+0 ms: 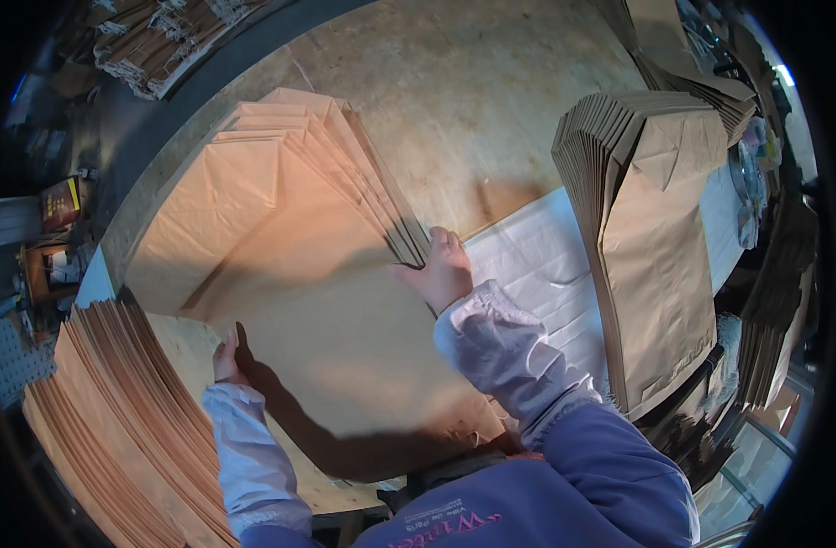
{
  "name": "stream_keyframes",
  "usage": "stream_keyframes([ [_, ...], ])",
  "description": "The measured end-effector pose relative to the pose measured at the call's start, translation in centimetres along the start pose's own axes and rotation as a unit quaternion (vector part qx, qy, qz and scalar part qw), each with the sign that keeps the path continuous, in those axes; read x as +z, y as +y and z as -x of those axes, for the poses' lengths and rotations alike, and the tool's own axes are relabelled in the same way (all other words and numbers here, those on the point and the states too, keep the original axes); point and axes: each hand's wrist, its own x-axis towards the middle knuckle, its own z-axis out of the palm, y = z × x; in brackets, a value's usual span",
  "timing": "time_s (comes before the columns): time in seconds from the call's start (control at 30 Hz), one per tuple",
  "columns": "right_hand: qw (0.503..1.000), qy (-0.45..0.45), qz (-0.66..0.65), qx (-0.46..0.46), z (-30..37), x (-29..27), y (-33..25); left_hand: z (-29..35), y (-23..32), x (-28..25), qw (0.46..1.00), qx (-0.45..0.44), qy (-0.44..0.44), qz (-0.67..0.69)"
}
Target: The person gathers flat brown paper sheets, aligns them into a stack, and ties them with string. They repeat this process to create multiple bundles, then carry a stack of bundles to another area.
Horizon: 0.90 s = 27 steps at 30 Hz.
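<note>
In front of me lies a thick stack of brown kraft paper bags point(317, 301), its folded far ends fanned in steps. My right hand point(445, 272) grips the stack's right edge, thumb over the top bag and fingers along the outer side. At the opposite edge, my left hand point(226, 360) holds the near left side, its fingers partly hidden by the paper and shadow. Both forearms wear pale sleeve covers.
Another pile of brown bags point(660, 247) stands to the right, partly over a white sheet point(537, 265). Upright bundles of brown paper point(126, 420) fill the lower left. Beyond them is a wooden tabletop point(455, 110). More bundled bags point(167, 41) lie at the far left.
</note>
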Motion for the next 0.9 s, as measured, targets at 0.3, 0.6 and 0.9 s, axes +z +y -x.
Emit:
stream_keyframes([
  [0.3,0.996,0.067,0.027,-0.043,1.4,2.9,-1.3,-1.6,1.8,-0.4,0.991,-0.073,-0.074,0.078],
  [0.6,0.982,-0.169,-0.072,0.038,-3.6,-1.2,-3.3,-5.7,0.7,-0.5,0.996,-0.044,-0.03,-0.07],
  [0.9,0.989,-0.143,-0.026,-0.006,4.5,1.4,-3.8,0.3,-5.4,-3.7,0.985,-0.037,-0.052,0.16],
])
